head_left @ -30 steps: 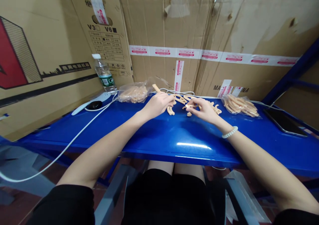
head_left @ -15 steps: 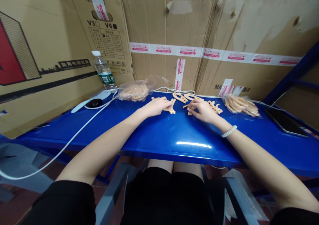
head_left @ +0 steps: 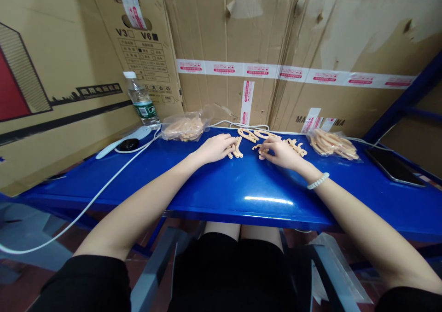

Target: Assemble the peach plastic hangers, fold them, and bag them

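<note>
Handling the peach-coloured, curved, plastic-looking strips (head_left: 237, 148) means working low, where they lie on the glossy blue table (head_left: 214, 187). My bare left hand (head_left: 216, 148) reaches them from the side, its grip bent over their near ends; I cannot tell whether it is clamped on one or merely touching. My bare right hand (head_left: 279, 153) curls over small peach-coloured pieces (head_left: 261, 157), thumb drawn in toward the fingers, though whether that grip has anything pinched is hidden too.

A light pinch at one end seems best here, since the strips are slim and lie close together; pressing flat would likely make them skid on the slick top. Tilting the right hand back a little would give me a clearer view of the small pieces.

Just beyond, two flat peach-coloured loops (head_left: 247, 135) lie side by side, and a heap of small curly peach-coloured bits (head_left: 295, 147) sits beside my right hand, so my knuckles need care there. Farther out, clear plastic bags of peach-coloured parts rest at left (head_left: 184, 128) and right (head_left: 333, 144).
</note>
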Available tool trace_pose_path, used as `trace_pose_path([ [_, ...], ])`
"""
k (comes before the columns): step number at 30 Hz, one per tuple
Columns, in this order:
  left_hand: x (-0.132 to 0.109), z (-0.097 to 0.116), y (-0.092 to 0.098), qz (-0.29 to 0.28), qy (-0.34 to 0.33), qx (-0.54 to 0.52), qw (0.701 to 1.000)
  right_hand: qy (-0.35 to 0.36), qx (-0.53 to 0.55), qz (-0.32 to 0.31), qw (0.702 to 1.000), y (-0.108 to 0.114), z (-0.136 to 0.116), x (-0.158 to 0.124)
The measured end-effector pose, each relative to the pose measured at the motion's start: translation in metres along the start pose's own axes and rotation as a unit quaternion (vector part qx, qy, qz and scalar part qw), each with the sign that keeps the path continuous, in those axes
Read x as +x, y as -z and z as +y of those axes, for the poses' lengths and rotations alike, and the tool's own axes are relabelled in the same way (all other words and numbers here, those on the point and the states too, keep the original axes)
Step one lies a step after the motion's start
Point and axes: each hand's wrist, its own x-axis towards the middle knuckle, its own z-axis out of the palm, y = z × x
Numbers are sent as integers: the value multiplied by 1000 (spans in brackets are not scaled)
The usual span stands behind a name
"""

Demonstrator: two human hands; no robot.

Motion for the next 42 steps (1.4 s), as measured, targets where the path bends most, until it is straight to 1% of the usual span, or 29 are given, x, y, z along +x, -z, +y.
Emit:
trace_pose_path([
  [4,-1,6,-6,-7,-18,-18,1000,3,19,-27,999,1,0,2],
  [6,0,8,-9,-14,-31,-27,999,-4,25,-38,999,6,1,3],
  [9,1,9,-13,-19,-44,-38,998,-42,16,-45,998,23,6,2],
  [12,2,10,-14,-14,-53,-52,997,-97,-13,-63,993,47,21,-6],
  [15,2,10,-15,-5,-57,-64,996,-145,-49,-116,981,66,40,-18],
  [17,1,10,-17,-1,-58,-69,996,-174,-70,-157,970,73,52,-26],
  [21,1,9,-18,-1,-60,-73,996,-223,-91,-207,948,69,66,-37],
  [27,1,13,-16,-5,-53,-68,996,-251,-96,-249,930,61,71,-35],
  [31,0,12,-15,-1,-40,-63,997,-269,-110,-260,921,63,75,-35],
  [35,0,6,-19,7,-22,-59,998,-278,-115,-261,917,64,77,-37],
  [40,1,1,-24,20,-8,-72,997,-265,-122,-246,925,69,72,-38],
  [42,1,1,-24,25,-4,-84,996,-252,-130,-230,931,73,67,-37],
])
